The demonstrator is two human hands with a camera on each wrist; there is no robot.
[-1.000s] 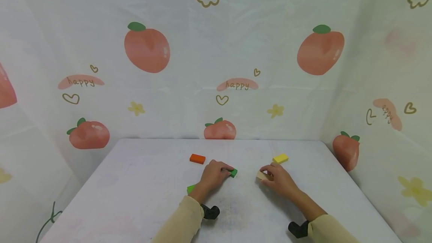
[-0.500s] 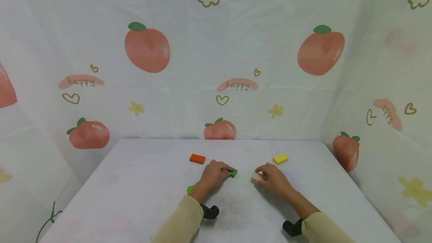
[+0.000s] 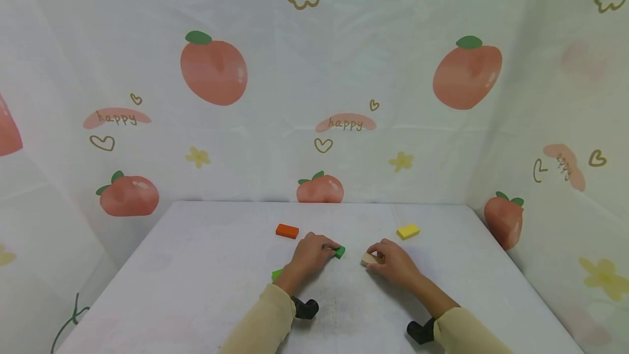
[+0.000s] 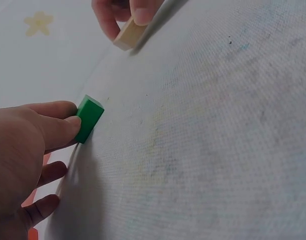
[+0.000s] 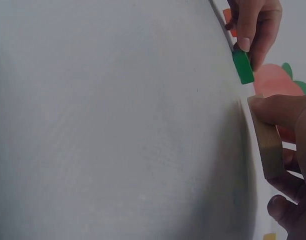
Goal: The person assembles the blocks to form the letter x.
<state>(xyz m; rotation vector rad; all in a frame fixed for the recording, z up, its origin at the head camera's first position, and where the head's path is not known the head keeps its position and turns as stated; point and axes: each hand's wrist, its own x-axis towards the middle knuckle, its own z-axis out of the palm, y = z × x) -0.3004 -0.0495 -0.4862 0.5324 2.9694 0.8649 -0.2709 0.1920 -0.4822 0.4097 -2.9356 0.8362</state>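
Observation:
My left hand [image 3: 310, 254] pinches a dark green block [image 4: 90, 119] between thumb and fingers, close over the middle of the white table. To its right, my right hand [image 3: 396, 263] grips a plain wooden block [image 5: 268, 142] by its ends, thumb on one end and fingers at the other. The two blocks stand a short gap apart and face each other. In the right wrist view, the dark green block shows above the wooden one, with the left fingers behind it.
An orange-red block [image 3: 287, 231] lies behind my left hand. A yellow block [image 3: 408, 231] is behind the right one. A light green block [image 3: 277, 274] sits partly hidden by my left wrist. A printed cloth wall [image 3: 275, 70] closes off the table's [image 3: 196, 277] far edge.
My right hand has moved left with the wooden block, bringing it nearer the dark green one. The left hand has stayed in place, still holding its block.

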